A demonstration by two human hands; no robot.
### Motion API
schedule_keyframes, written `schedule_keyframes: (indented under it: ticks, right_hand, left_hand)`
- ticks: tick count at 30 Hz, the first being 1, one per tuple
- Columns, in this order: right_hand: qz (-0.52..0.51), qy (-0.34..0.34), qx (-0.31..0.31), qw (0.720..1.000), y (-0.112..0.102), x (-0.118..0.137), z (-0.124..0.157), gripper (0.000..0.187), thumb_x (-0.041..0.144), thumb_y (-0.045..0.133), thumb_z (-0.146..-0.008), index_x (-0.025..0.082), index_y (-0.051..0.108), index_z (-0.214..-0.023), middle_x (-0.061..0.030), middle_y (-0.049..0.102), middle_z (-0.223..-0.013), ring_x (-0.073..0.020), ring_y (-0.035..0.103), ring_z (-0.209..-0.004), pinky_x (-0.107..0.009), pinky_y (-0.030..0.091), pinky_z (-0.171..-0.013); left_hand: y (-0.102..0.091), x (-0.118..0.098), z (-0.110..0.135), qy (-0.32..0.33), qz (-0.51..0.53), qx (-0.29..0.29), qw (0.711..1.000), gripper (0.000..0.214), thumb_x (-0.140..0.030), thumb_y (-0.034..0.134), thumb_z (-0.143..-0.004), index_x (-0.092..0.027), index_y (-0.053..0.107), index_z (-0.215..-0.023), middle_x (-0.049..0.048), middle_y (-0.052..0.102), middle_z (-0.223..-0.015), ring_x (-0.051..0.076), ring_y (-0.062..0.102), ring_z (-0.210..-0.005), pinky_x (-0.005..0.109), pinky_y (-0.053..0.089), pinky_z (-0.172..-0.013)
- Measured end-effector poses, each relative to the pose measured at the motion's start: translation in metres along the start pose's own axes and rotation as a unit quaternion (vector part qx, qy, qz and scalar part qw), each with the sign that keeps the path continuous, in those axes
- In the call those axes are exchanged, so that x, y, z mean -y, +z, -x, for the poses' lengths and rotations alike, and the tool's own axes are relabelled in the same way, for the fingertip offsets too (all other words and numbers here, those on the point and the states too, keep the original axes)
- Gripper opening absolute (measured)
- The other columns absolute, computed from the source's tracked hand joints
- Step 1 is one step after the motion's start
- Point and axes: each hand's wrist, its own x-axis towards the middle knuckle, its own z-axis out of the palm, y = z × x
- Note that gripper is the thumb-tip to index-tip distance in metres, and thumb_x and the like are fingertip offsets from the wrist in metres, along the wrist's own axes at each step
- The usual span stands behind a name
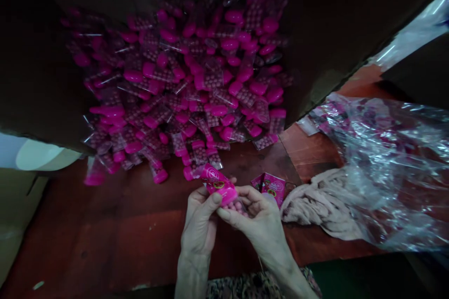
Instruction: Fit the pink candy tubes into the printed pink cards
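Both hands meet low in the middle of the head view over a dark red-brown table. My left hand pinches a small pink card label with thumb and fingers. My right hand is curled round a clear packet of pink beads that sits right under the label. The label and the packet touch between my two hands. A second pink printed card lies on the table just beyond my right hand.
A big heap of clear packets with pink caps and beads spills from a dark cardboard box at the back. A crumpled beige cloth and a large clear plastic bag lie at the right. A pale round object sits at the left.
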Motion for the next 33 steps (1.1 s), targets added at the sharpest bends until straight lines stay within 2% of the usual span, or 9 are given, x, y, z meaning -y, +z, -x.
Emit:
schedule_keyframes:
  ticks: [6,9,12,14,16,20,23,28,33]
  right_hand:
    - [0.140,-0.145,-0.092,0.975,0.002,-0.012,0.008,0.022,0.022,0.069,-0.070,0.020,0.066,-0.091,-0.0020,0.071,-0.076,-0.0143,0.064,-0.061,-0.026,0.054,-0.061]
    - [0.102,-0.092,-0.052,0.989,0.000,-0.007,0.006,0.021,0.023,0.070,-0.068,0.019,0.066,-0.089,-0.0008,0.068,-0.071,-0.0126,0.061,-0.058,-0.023,0.051,-0.056]
    - [0.010,0.009,0.011,1.000,-0.003,0.003,0.002,0.023,0.026,0.076,-0.061,0.016,0.065,-0.079,0.0014,0.064,-0.063,-0.0103,0.057,-0.053,-0.020,0.048,-0.051]
    - [-0.011,0.032,0.026,0.999,-0.005,0.006,0.001,0.026,0.026,0.078,-0.058,0.016,0.064,-0.077,0.0027,0.062,-0.063,-0.0101,0.056,-0.055,-0.020,0.047,-0.053]
    - [0.012,0.026,0.044,0.999,-0.006,0.005,0.003,0.028,0.027,0.078,-0.059,0.017,0.063,-0.081,0.0028,0.062,-0.068,-0.0108,0.056,-0.059,-0.020,0.047,-0.055]
    - [0.070,0.022,0.103,0.992,-0.005,-0.003,0.010,0.022,0.038,0.054,-0.085,0.017,0.056,-0.077,0.0032,0.056,-0.064,-0.0082,0.051,-0.051,-0.019,0.042,-0.049]
    - [0.129,-0.019,0.070,0.989,-0.001,-0.005,0.015,0.029,0.040,0.044,-0.090,0.019,0.049,-0.071,0.0050,0.049,-0.057,-0.0078,0.045,-0.046,-0.018,0.037,-0.044]
    - [0.225,-0.145,-0.008,0.963,0.006,-0.008,0.018,0.020,0.035,0.041,-0.091,0.022,0.052,-0.082,0.0015,0.058,-0.062,-0.0125,0.056,-0.052,-0.021,0.041,-0.048]
    - [0.259,-0.143,0.004,0.955,0.002,-0.012,0.017,0.017,0.031,0.039,-0.091,0.022,0.049,-0.081,0.0005,0.057,-0.062,-0.0127,0.053,-0.047,-0.022,0.037,-0.045]
  left_hand:
    - [0.007,0.004,0.006,0.072,-0.076,-0.081,0.991,0.016,-0.022,0.076,-0.060,-0.015,0.073,-0.073,0.0056,0.073,-0.073,0.015,0.064,-0.067,0.024,0.050,-0.067]
    - [0.007,0.005,0.008,0.091,-0.091,-0.087,0.988,0.016,-0.024,0.077,-0.060,-0.016,0.073,-0.073,0.0039,0.072,-0.070,0.013,0.062,-0.061,0.023,0.050,-0.065]
    - [0.005,0.002,0.008,0.062,-0.106,-0.045,0.991,0.021,-0.025,0.078,-0.059,-0.014,0.074,-0.076,0.0050,0.071,-0.067,0.013,0.060,-0.057,0.025,0.051,-0.064]
    - [0.004,-0.001,0.007,0.046,-0.113,-0.043,0.992,0.021,-0.025,0.077,-0.059,-0.012,0.074,-0.076,0.0056,0.070,-0.065,0.014,0.061,-0.057,0.026,0.051,-0.063]
    - [0.003,-0.003,0.006,0.055,-0.100,-0.070,0.991,0.018,-0.026,0.076,-0.061,-0.013,0.073,-0.072,0.0054,0.070,-0.064,0.015,0.062,-0.062,0.026,0.051,-0.065]
    - [0.003,-0.003,0.003,0.061,-0.061,-0.065,0.994,0.017,-0.031,0.073,-0.065,-0.014,0.072,-0.070,0.0039,0.068,-0.059,0.013,0.061,-0.055,0.025,0.050,-0.059]
    - [0.005,-0.003,0.004,0.058,-0.043,-0.036,0.997,0.025,-0.030,0.077,-0.060,-0.014,0.073,-0.078,0.0060,0.071,-0.065,0.013,0.060,-0.055,0.024,0.050,-0.058]
    - [0.010,-0.001,0.007,0.018,-0.003,-0.054,0.998,0.020,-0.025,0.077,-0.060,-0.013,0.073,-0.076,0.0092,0.073,-0.078,0.013,0.063,-0.067,0.022,0.050,-0.065]
    - [0.013,0.004,0.013,-0.008,0.004,-0.083,0.997,0.017,-0.023,0.076,-0.062,-0.013,0.073,-0.075,0.0068,0.071,-0.071,0.009,0.058,-0.055,0.019,0.048,-0.059]
